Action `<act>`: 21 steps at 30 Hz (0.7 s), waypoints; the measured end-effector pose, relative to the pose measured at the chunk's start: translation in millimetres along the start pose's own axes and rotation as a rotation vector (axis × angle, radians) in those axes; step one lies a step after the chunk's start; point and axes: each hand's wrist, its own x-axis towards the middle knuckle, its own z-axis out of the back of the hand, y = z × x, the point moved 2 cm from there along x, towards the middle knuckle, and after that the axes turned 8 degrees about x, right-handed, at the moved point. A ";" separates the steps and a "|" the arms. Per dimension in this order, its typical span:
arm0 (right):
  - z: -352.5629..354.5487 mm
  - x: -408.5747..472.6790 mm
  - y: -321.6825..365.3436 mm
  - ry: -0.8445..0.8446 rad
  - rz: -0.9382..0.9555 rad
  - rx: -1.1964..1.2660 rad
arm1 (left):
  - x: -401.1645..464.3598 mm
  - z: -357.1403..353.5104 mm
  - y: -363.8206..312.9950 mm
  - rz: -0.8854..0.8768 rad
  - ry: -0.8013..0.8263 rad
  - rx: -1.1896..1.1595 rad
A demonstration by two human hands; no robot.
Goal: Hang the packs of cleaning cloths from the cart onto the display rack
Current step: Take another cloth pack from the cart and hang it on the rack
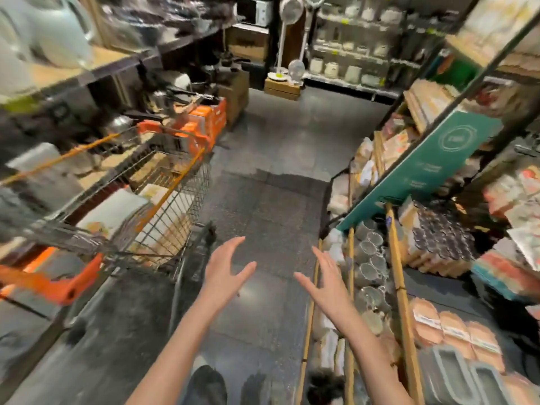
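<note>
1. Both hands are empty. The left hand (226, 268) and the right hand (327, 283) hang over the bare aisle floor (271, 206) with fingers spread, touching nothing.
2. The wire cart (172, 194) stands on the left side of the aisle. Flat white and pale packs (117, 211) lie in its basket, most likely the cleaning cloths, though blur hides their labels.
3. The display rack (391, 226) runs along the right edge of the aisle, already crowded with goods; a free hook cannot be made out.
4. Judged from this, the step in hand is a return to the cart for a pack.
5. The next move calls for reaching left over the basket rim, taking one pack by its top edge, then turning right to the rack.
</note>
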 end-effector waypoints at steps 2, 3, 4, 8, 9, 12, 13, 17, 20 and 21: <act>-29.3 35.4 21.4 0.065 0.057 -0.001 | 18.2 22.8 23.9 0.065 -0.051 -0.025; -43.9 54.0 32.5 0.097 0.075 -0.001 | 29.2 33.7 34.3 0.090 -0.080 -0.037; -58.4 72.6 44.2 0.122 0.096 -0.003 | 42.5 43.5 46.1 0.122 -0.105 -0.051; -114.8 142.3 94.1 0.187 0.184 0.037 | 102.7 88.7 88.7 0.232 -0.258 -0.099; -128.3 158.3 106.1 0.200 0.197 0.043 | 116.6 98.7 99.0 0.269 -0.281 -0.104; -168.0 204.3 137.1 0.225 0.215 0.081 | 154.2 126.0 128.5 0.327 -0.365 -0.141; -180.9 219.3 145.2 0.233 0.221 0.099 | 164.4 135.1 138.0 0.339 -0.384 -0.139; -221.5 269.4 176.8 0.303 0.233 0.142 | 198.7 163.8 174.6 0.401 -0.463 -0.157; -247.5 307.9 194.0 0.358 0.259 0.147 | 224.5 179.2 203.4 0.452 -0.504 -0.171; -256.4 322.3 198.5 0.387 0.253 0.146 | 231.9 182.6 213.2 0.480 -0.508 -0.167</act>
